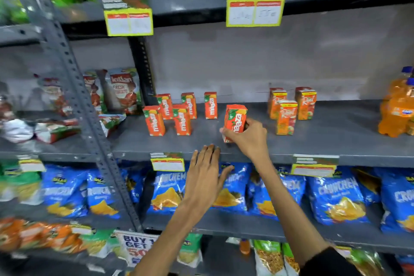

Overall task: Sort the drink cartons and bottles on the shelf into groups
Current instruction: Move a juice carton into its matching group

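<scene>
Your right hand gripped a tilted Maaza carton at its lower half, fingers wrapped round the near side, just above the grey shelf and between the two groups of cartons. To finish this step well, you needed to carry it left to the five Maaza cartons standing in two loose rows, set it upright on its base beside the right-hand one, and let go only once it stood flat, taking care not to topple its neighbours. Your right arm reached up and forward from the lower right, wrist bent slightly back, dark sleeve showing at the elbow. Your left hand was open and empty, palm forward, fingers together and resting at the shelf's front lip, forearm angled up from the lower left. Farther right stood the Real cartons, well apart from the Maaza group, and orange drink bottles at the far right edge.
</scene>
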Motion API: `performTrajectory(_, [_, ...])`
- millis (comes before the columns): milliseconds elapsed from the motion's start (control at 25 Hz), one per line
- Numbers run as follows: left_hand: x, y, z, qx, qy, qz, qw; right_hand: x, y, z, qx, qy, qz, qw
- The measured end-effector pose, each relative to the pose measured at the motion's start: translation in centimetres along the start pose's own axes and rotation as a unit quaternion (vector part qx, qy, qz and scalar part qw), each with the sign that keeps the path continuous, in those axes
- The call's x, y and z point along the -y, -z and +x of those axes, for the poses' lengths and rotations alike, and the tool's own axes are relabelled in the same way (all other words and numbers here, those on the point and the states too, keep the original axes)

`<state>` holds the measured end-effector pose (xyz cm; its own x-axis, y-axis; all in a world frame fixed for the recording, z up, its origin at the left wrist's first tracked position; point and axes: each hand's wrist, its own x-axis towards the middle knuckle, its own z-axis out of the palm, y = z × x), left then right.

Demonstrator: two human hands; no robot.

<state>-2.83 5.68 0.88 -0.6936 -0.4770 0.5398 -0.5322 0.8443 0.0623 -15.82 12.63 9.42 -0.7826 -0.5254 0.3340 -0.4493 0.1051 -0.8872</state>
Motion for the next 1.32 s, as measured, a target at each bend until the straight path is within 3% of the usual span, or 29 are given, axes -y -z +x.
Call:
performTrajectory(280, [3.6, -0.4, 0.2, 0.002, 0.002, -0.002, 1.000, 0.3, -7.5, 3.1, 0.013, 0.006, -0.032, 0.999])
performTrajectory(840, [3.6, -1.2, 0.0, -0.004, -0.009, 0.008, 1.000, -0.5, -9.2, 4.1, 0.012, -0.029, -0.026, 0.999])
performTrajectory(1040, [1.2, -1.0, 0.4, -0.023, 0.000, -0.018, 1.000, -2.4, -3.8, 0.8, -0.038, 0.012, -0.006, 0.999])
performTrajectory(1320, [-11.3, -1.3, 2.2, -0.047, -0.050, -0.085, 0.994, -7.9, 11.8, 0.2, -0.136, 0.042, -0.033, 0.989])
